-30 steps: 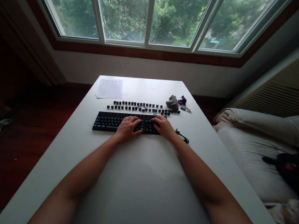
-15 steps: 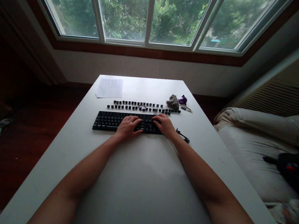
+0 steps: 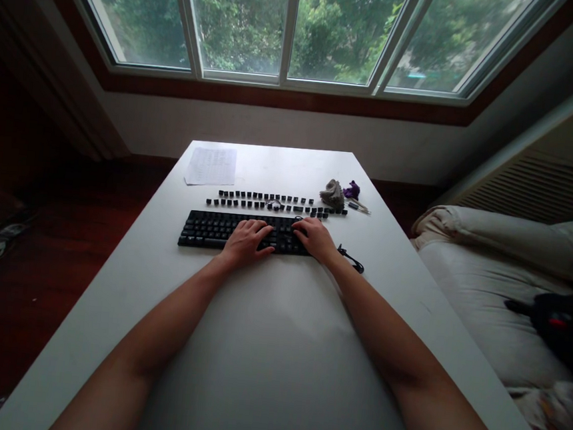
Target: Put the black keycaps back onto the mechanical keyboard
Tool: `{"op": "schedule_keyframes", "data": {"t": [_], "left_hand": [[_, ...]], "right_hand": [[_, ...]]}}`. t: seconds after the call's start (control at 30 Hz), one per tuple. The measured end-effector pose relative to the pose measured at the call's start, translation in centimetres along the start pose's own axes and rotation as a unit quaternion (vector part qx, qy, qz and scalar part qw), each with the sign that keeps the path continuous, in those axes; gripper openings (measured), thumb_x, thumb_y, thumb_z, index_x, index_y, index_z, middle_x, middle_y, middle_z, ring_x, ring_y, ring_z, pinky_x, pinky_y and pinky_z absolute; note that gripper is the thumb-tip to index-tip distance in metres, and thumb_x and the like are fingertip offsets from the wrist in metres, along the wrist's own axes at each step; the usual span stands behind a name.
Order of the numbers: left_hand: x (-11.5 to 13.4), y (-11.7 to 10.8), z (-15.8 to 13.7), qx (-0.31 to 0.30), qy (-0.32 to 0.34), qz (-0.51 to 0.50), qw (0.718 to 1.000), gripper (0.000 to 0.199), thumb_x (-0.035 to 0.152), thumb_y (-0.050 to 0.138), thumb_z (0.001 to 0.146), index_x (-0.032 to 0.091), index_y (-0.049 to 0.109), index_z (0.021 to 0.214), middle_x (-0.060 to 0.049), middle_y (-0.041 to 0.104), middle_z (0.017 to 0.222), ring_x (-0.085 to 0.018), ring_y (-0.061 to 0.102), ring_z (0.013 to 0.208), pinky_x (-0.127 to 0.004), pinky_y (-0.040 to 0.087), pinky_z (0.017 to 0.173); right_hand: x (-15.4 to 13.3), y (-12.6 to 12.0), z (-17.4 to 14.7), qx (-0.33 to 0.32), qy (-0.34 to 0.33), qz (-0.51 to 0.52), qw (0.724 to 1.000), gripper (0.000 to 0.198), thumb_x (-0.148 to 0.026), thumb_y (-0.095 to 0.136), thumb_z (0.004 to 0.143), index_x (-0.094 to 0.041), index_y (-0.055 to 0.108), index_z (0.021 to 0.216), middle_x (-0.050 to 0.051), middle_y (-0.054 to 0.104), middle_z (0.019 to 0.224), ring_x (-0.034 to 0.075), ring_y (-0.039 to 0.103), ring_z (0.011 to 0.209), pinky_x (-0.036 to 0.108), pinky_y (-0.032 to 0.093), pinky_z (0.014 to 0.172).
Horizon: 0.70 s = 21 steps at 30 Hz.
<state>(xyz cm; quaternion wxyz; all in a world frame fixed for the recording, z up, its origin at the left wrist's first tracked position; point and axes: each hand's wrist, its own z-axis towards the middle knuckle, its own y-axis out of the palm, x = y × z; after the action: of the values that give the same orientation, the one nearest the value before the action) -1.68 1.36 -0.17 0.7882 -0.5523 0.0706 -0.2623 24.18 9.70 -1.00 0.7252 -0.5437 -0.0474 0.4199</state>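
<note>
A black keyboard lies lengthwise across the white table. My left hand rests over its middle, fingers stretched over the keys and thumb held apart at the front edge. Over the right part of the keyboard lies my right hand, its fingers reaching left across the keys with the thumb apart below them. Neither hand shows anything held, though the keys under the palms are hidden. Loose black keycaps stand in two rows just behind the keyboard.
Behind the keycaps at the right lie a grey cloth, a purple cloth and a thin pen-like tool. A printed sheet is at the back left. A black cable curls beside the keyboard. The white table stands near a window.
The whole view has shifted very slightly. Both hands stay in nearly the same place on the keyboard, and the keycaps have not visibly moved.
</note>
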Motion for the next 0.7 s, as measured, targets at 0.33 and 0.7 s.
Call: {"op": "schedule_keyframes", "data": {"t": [0.33,0.7], "left_hand": [[-0.1,0.0,0.2,0.001,0.010,-0.003,1.000,0.053,0.051,0.064,0.092,0.026,0.057,0.138,-0.011,0.059,0.135,-0.031,0.052,0.125,-0.049,0.039,0.109],[-0.1,0.4,0.1,0.012,-0.004,-0.016,1.000,0.053,0.052,0.065,0.091,0.026,0.058,0.137,-0.011,0.059,0.136,-0.031,0.054,0.125,-0.049,0.040,0.110]], "right_hand": [[-0.5,-0.2,-0.5,0.003,-0.018,-0.040,0.999,0.019,-0.021,0.058,0.097,-0.022,0.072,0.111,0.009,0.069,0.108,0.027,0.057,0.106,0.041,0.048,0.097],[-1.0,-0.7,-1.0,0.037,-0.011,-0.058,0.998,0.024,-0.025,0.058,0.097,-0.023,0.068,0.118,0.009,0.068,0.111,0.028,0.056,0.107,0.042,0.049,0.095]]}}
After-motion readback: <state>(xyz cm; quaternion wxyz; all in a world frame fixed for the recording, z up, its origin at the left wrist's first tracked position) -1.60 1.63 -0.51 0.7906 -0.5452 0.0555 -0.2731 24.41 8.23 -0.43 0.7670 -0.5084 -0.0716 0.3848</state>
